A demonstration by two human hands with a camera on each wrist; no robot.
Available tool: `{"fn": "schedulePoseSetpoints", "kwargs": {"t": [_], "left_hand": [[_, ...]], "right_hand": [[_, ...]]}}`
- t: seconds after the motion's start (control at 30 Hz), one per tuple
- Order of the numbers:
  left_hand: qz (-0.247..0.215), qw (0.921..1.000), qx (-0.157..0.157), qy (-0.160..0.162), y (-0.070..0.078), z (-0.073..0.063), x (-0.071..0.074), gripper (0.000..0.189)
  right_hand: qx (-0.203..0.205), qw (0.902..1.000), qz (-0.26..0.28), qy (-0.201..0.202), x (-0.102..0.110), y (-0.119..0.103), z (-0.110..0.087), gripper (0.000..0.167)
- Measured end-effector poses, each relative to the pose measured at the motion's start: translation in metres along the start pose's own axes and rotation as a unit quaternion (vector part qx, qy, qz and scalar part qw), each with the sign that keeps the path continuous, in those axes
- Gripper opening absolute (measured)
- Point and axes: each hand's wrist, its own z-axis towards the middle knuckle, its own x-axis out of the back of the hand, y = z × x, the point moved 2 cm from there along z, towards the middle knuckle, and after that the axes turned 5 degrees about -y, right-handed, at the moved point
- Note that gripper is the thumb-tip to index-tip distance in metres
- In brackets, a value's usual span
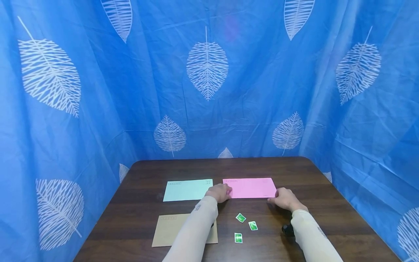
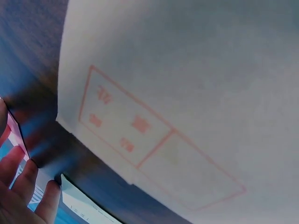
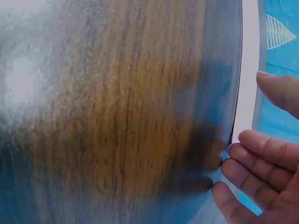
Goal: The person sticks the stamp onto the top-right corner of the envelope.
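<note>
A pink envelope (image 1: 251,188) lies flat near the back of the dark wooden table. My left hand (image 1: 218,193) touches its left end, fingertips over the edge; in the left wrist view the fingers (image 2: 25,182) are fairly straight. At the lower right corner is my right hand (image 1: 287,200). The right wrist view shows its extended fingers (image 3: 259,161) against the envelope's edge (image 3: 247,70), with the thumb spread apart. A mint green envelope (image 1: 186,190) lies left of the pink one, partly behind my left hand. Below my left forearm is a brown kraft envelope (image 1: 170,229), partly covered.
Three small green stamps (image 1: 240,217) lie apart on the table (image 1: 262,247) between the forearms. A blue curtain (image 1: 248,91) with white leaf prints hangs behind the table and along both sides. Dark wrist gear (image 1: 288,230) sits under the right sleeve.
</note>
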Motion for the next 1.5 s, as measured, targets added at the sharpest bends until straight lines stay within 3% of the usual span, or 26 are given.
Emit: {"fn": "schedulePoseSetpoints", "kwargs": {"t": [0.2, 0.47, 0.8, 1.5], "left_hand": [[-0.014, 0.9999, 0.009, -0.003, 0.0, -0.004, 0.0, 0.038], [-0.014, 0.9998, 0.007, 0.007, 0.0, -0.001, -0.002, 0.033], [-0.017, 0.9997, 0.016, -0.01, 0.001, -0.002, 0.0, 0.037], [-0.029, 0.9989, 0.03, -0.02, 0.003, -0.001, 0.003, 0.04]], "right_hand": [[-0.006, 1.0, 0.006, -0.003, -0.003, -0.001, -0.001, 0.036], [0.0, 0.9998, 0.017, -0.01, -0.002, -0.006, 0.0, 0.036], [-0.009, 0.9994, 0.031, -0.014, -0.004, -0.011, -0.003, 0.036], [0.016, 0.999, 0.04, -0.012, -0.01, -0.016, 0.001, 0.029]]}}
